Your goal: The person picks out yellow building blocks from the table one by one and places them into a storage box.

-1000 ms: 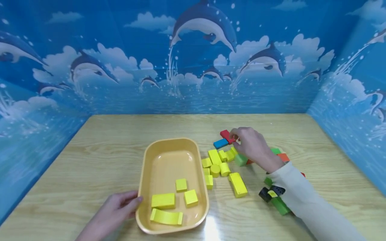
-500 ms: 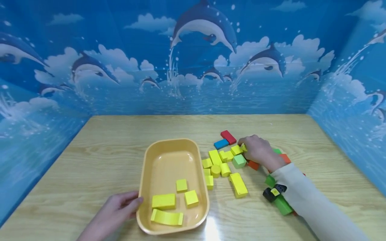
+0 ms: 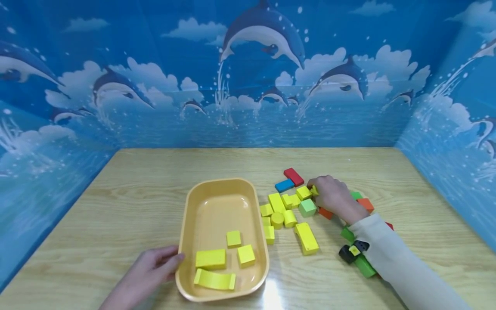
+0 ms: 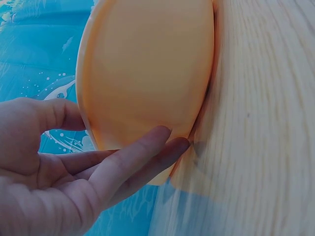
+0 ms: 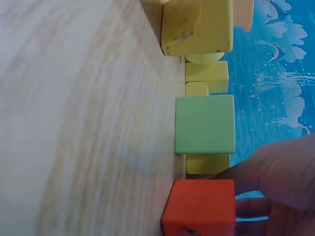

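My left hand grips the near left edge of an orange-tan plastic tray, thumb at the rim and fingers along the outer wall in the left wrist view. Several yellow blocks lie inside the tray, among them a curved one. On the right, my right hand pinches a small yellow block, partly covered by the fingers. Beside it sits another yellow block. A light green cube and an orange-red block are just nearer. In the right wrist view, the orange-red cube hides the fingertips.
Several yellow blocks, including a cylinder, crowd the tray's right side. A longer yellow block lies nearer. Behind are a blue block and a red block. Green blocks lie partly under the right forearm.
My right hand has moved right and slightly nearer, away from the red block, and now has a small yellow block in its fingers. The left hand and tray stay put.
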Tool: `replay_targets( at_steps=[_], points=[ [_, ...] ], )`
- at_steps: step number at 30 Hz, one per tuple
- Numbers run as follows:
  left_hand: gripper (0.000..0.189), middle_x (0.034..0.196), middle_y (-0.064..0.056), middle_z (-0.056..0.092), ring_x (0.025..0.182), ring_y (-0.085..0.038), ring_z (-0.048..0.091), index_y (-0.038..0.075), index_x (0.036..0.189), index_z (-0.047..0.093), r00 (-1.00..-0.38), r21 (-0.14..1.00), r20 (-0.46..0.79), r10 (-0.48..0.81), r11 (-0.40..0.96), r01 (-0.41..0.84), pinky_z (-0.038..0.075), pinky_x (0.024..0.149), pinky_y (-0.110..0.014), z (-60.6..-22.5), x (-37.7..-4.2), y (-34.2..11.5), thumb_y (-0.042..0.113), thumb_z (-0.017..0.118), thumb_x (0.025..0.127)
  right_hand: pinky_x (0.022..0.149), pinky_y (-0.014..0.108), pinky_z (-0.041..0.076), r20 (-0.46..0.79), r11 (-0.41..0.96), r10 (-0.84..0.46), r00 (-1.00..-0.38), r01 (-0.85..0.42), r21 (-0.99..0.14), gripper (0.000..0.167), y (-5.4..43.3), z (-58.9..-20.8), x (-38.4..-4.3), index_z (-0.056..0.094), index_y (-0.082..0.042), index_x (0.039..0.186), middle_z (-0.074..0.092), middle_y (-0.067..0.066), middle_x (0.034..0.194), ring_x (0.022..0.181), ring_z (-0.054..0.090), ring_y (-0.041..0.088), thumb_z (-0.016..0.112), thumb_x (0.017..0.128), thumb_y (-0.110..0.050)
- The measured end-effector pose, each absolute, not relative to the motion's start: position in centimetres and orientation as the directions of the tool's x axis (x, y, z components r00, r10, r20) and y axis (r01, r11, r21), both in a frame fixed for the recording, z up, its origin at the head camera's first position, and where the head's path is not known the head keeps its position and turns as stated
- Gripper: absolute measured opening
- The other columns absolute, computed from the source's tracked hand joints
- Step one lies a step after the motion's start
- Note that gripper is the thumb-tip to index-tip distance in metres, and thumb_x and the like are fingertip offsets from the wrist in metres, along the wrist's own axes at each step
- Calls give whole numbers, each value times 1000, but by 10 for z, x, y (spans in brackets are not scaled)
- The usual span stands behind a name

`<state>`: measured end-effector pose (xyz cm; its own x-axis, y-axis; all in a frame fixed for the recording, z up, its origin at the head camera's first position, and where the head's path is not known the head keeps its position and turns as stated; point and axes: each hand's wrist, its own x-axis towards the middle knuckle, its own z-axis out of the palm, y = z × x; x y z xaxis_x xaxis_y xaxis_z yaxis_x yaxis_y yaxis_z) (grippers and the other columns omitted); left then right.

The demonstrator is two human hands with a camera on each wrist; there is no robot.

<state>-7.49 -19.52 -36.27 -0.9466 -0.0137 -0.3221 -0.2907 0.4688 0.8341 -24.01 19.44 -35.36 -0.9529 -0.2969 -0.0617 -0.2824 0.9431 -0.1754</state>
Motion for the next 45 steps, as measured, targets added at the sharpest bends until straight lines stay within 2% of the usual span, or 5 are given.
replay_targets(
  at_steps=[7,11,17,31,45],
  points=[
    [40,125,-29,57,104,-30,65,-15,126,52,-938,818,-345,-24,483,-313,60,75,-36,-361,-76,-193,11,54,97,49,29,48,70,926,-320,-945,-328,-189,26,189,-344,-232,68,-2,112,66,18,102,68,55,21,68,86,-4],
    [40,126,-30,57,105,-31,64,-16,127,51,-942,825,-335,-19,478,-303,60,75,-36,-360,-75,-194,10,54,97,58,33,54,150,875,-394,-907,-420,-243,26,173,-329,-222,69,-4,112,67,12,100,75,58,22,70,86,-4],
    [40,126,-29,57,105,-30,64,-15,127,52,-938,818,-346,-21,483,-313,60,75,-36,-361,-76,-194,12,54,97,83,39,58,174,668,-617,-768,-627,-400,29,132,-310,-196,70,-8,112,69,4,109,99,64,21,74,84,-6],
    [39,123,-28,60,103,-28,65,-15,125,53,-953,835,-303,-2,481,-267,60,75,-34,-362,-73,-195,12,55,97,77,16,50,126,381,-895,-428,-880,-285,21,55,-335,-143,71,-13,107,69,-3,97,84,60,4,71,87,-18],
    [37,122,-28,60,102,-29,66,-14,125,54,-938,823,-345,-37,469,-321,60,74,-35,-361,-74,-194,11,54,97,58,15,46,90,432,-887,-452,-884,-179,37,46,-349,-138,65,-14,112,68,-4,85,67,56,3,76,76,-14]
  ],
)
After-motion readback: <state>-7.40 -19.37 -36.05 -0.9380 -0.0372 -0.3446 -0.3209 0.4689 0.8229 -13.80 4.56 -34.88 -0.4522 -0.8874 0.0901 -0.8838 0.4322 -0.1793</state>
